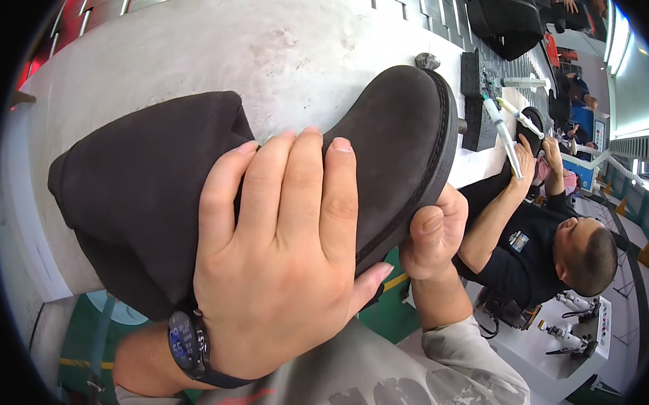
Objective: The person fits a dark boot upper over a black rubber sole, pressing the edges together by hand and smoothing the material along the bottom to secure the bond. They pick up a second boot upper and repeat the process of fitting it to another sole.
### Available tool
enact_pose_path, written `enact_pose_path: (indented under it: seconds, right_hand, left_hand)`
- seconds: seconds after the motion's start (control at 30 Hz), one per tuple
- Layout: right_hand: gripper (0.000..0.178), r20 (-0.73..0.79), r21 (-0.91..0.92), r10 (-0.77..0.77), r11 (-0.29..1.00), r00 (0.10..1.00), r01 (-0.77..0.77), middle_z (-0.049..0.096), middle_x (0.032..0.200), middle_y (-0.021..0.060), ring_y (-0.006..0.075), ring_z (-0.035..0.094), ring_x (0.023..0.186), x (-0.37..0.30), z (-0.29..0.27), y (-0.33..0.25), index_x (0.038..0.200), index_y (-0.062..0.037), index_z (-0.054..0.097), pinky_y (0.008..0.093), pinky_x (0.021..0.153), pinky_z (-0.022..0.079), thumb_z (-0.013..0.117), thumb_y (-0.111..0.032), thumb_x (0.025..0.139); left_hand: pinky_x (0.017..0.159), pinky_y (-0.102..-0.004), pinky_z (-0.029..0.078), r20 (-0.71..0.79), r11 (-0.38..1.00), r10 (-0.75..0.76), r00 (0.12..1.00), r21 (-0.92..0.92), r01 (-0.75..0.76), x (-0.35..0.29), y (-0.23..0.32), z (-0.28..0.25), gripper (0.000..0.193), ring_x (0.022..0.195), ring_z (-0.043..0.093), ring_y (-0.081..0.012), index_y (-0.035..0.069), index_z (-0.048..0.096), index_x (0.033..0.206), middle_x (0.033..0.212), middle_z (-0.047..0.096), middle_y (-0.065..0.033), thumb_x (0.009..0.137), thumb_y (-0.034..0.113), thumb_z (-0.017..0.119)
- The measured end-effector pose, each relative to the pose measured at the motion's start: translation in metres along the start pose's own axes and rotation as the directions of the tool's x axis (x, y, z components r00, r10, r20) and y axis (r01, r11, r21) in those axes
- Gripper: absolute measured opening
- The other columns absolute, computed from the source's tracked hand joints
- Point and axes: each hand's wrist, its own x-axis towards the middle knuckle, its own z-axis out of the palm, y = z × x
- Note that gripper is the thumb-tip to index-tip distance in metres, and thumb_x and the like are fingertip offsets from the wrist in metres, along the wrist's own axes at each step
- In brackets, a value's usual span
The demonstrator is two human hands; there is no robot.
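Note:
A dark suede boot (401, 130) lies across the white table, its shaft slumped to the left and its toe pointing right. Stitching runs along the edge of its thick sole. My left hand (275, 241), with a watch (189, 346) at the wrist, is laid over the boot's ankle, fingers wrapped across it and thumb by the sole. At the sole's edge near the toe, my right hand (434, 230) grips with curled fingers and thumb; its fingertips are partly hidden.
Beyond the toe, a black block (472, 98) stands on the white tabletop (289, 45), with syringe-like tubes (505, 133) near it. A co-worker (522, 244) handles another shoe at the right. Metal conveyor slats (417, 3) and a black boot (508, 17) lie at the far side.

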Motion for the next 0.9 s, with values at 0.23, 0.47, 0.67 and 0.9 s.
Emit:
enact_pose_path:
  seconds: [0.23, 0.47, 0.67, 0.9]
  right_hand:
    - [0.057, -0.084, -0.197, -0.124, 0.975, 0.989, 0.105, 0.077, 0.106, 0.0101, 0.0124, 0.067, 0.093, 0.006, 0.012, -0.013, 0.116, 0.0102, 0.072, 0.0280, 0.081, 0.054, 0.071, -0.046, 0.105]
    - [0.033, -0.118, -0.262, -0.211, 0.949, 0.970, 0.175, 0.073, 0.100, 0.0058, 0.0094, 0.062, 0.088, 0.019, 0.006, 0.008, 0.117, 0.0070, 0.070, 0.0262, 0.076, 0.052, 0.071, -0.023, 0.103]
    - [0.049, -0.428, 0.018, -0.447, 0.865, 0.785, 0.502, 0.065, 0.141, 0.0158, 0.0219, 0.061, 0.122, 0.084, 0.011, 0.004, 0.135, 0.0051, 0.059, 0.0392, 0.113, 0.042, 0.051, -0.036, 0.111]
    - [0.039, -0.038, -0.221, -0.394, 0.900, 0.919, 0.376, 0.075, 0.089, 0.0093, 0.0167, 0.065, 0.083, 0.121, 0.002, -0.021, 0.097, 0.0069, 0.079, 0.0284, 0.082, 0.051, 0.062, -0.028, 0.100]
  left_hand:
    - [0.107, -0.0589, 0.044, -0.021, 1.000, 0.009, 1.000, -0.025, -0.009, 0.001, 0.001, 0.000, 0.099, 0.123, 0.060, -0.0415, -0.010, 0.062, 0.136, 0.137, 0.061, -0.0261, 0.059, 0.046, 0.090]
    - [0.113, -0.0571, 0.039, -0.015, 0.997, 0.051, 0.999, -0.055, -0.052, 0.007, -0.005, 0.000, 0.094, 0.127, 0.055, -0.0433, -0.010, 0.058, 0.140, 0.137, 0.059, -0.0256, 0.072, 0.046, 0.089]
    - [0.112, -0.0563, 0.039, -0.065, 0.997, 0.077, 0.995, -0.006, -0.078, 0.004, -0.005, 0.002, 0.089, 0.125, 0.055, -0.0430, -0.012, 0.058, 0.140, 0.134, 0.060, -0.0250, 0.079, 0.048, 0.084]
    - [0.110, -0.0546, 0.041, -0.095, 0.998, 0.065, 0.993, -0.017, -0.067, 0.004, 0.003, 0.005, 0.085, 0.122, 0.056, -0.0428, -0.013, 0.060, 0.136, 0.131, 0.061, -0.0261, 0.080, 0.047, 0.084]
